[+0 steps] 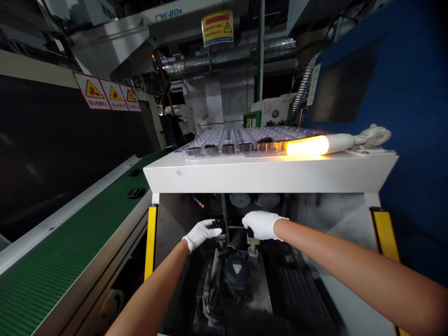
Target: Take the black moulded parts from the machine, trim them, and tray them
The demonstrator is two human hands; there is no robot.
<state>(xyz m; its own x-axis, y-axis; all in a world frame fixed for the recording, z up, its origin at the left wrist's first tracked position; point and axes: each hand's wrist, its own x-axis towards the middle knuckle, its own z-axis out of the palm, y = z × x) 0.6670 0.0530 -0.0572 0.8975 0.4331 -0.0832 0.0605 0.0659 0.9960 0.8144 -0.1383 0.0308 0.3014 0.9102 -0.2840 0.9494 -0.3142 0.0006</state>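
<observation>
Both hands wear white gloves and reach into the dark opening of a machine below a white shelf. Between the thumb and fingers of my left hand (205,232) is a small black part (217,224), near the left one of two fixture posts. My right hand (262,225) is curled, back upward, over the right fixture post (252,252). A bit of something black shows beneath its fingers, but most of it is hidden. A black round housing (237,271) with a white triangle mark sits below and between the hands.
On the white shelf (262,175) lie clear plastic trays (231,140) with black parts and a glowing lamp (310,146). At left runs a green conveyor belt (87,245) carrying black parts (136,192). Yellow strips (150,242) flank the opening; a blue machine (413,116) stands right.
</observation>
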